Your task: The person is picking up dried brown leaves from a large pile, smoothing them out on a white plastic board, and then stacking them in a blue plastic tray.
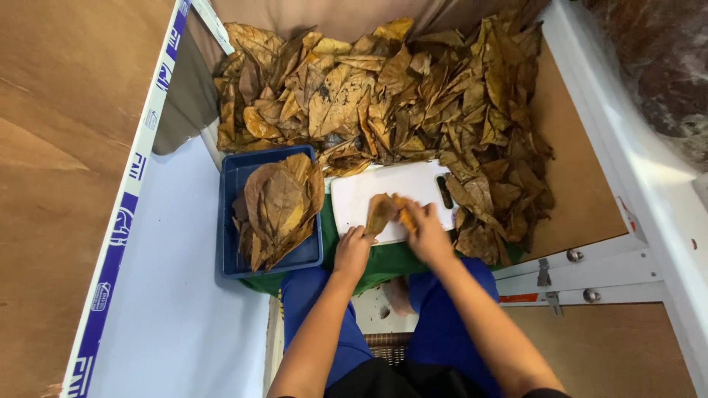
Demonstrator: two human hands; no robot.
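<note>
A white cutting board point(369, 193) lies on a green cloth point(391, 259) over my lap. On the board rests a dry brown leaf point(380, 212). My left hand point(352, 252) pinches its lower end at the board's near edge. My right hand point(426, 232) grips the leaf's right side, where an orange-brown piece shows between the fingers. A blue tray point(234, 221) to the left of the board holds a stack of flattened brown leaves point(280, 206).
A large pile of dry brown leaves point(398, 96) fills the space behind and to the right of the board. A white panel with a blue printed border point(125, 221) rises on the left. White frame rails with bolts point(582, 265) stand on the right.
</note>
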